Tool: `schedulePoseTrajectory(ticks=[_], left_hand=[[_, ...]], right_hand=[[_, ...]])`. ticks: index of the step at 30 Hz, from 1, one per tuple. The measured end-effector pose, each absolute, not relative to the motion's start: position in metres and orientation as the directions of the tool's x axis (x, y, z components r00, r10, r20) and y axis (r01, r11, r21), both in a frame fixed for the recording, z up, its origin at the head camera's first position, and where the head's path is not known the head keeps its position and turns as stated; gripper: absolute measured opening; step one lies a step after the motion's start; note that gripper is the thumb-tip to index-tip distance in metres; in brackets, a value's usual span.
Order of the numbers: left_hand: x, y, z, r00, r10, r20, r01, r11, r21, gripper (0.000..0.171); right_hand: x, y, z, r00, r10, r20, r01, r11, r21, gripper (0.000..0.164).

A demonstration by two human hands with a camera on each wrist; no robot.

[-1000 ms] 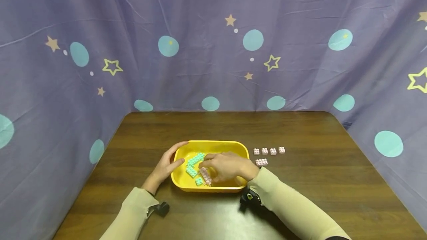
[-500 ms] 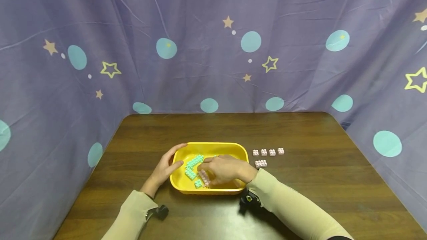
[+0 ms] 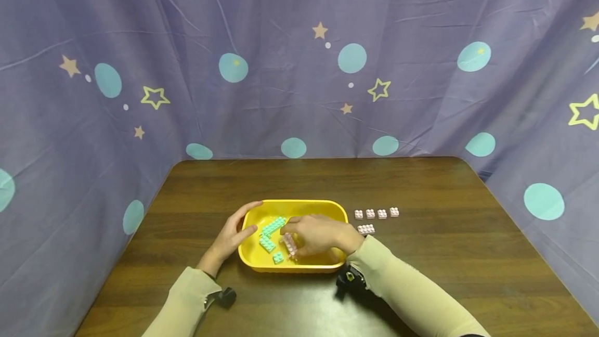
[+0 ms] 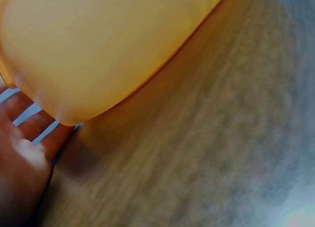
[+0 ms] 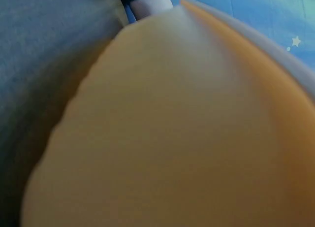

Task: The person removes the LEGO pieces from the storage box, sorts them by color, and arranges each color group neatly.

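A yellow plastic bin [image 3: 299,268] stands on the table. My left hand [image 3: 231,233] holds its left end, thumb over the rim and fingers along the outside; the left wrist view shows those fingers against the wall. Reaching into the bin, my right hand [image 3: 318,233] pinches a long pink building brick [image 3: 289,245] between thumb and fingers, partly hidden by the hand. Left of it lie mint green bricks: a long one [image 3: 273,226], a shorter one [image 3: 267,244] and a small one [image 3: 278,258]. In the right wrist view the bin wall [image 5: 172,113] hides the hand.
Right of the bin, several small pink bricks [image 3: 370,214] stand in a row on the brown wooden table [image 3: 435,254]. A longer pink brick [image 3: 366,229] lies just in front of them. A purple curtain [image 3: 290,113] hangs behind the table.
The pink brick in the bin has shifted and turned slightly with my right hand, moving a little right and away over the last half second. My left hand stays on the bin.
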State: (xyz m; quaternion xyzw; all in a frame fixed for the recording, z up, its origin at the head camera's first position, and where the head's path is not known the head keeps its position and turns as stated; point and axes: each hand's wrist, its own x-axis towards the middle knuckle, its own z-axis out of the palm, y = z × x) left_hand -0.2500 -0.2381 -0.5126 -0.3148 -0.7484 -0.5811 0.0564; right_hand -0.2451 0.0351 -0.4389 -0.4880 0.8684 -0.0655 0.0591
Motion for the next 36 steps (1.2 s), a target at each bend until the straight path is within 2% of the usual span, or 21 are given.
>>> schedulePoseTrajectory(ticks=[4, 16, 28, 33, 36], left_hand=[[-0.250, -0.238, -0.513, -0.800, 0.412, 0.436, 0.519, 0.112, 0.847, 0.054], [-0.251, -0.239, -0.513, -0.793, 0.413, 0.449, 0.533, 0.111, 0.839, 0.054], [-0.251, -0.238, -0.515, -0.797, 0.413, 0.440, 0.523, 0.108, 0.846, 0.054], [-0.251, -0.239, -0.515, -0.792, 0.418, 0.444, 0.523, 0.091, 0.847, 0.054], [-0.251, -0.239, -0.515, -0.798, 0.418, 0.435, 0.511, 0.086, 0.855, 0.055]], right_hand=[[-0.249, 0.044, -0.431, -0.534, -0.845, -0.007, -0.829, 0.525, -0.192, 0.051], [-0.252, 0.080, -0.400, -0.613, -0.788, 0.056, -0.778, 0.591, -0.213, 0.063], [-0.246, 0.140, -0.383, -0.684, -0.700, 0.207, -0.728, 0.635, -0.259, 0.055], [-0.242, 0.168, -0.386, -0.736, -0.642, 0.214, -0.676, 0.687, -0.265, 0.054], [-0.239, 0.183, -0.391, -0.744, -0.629, 0.225, -0.668, 0.697, -0.262, 0.053]])
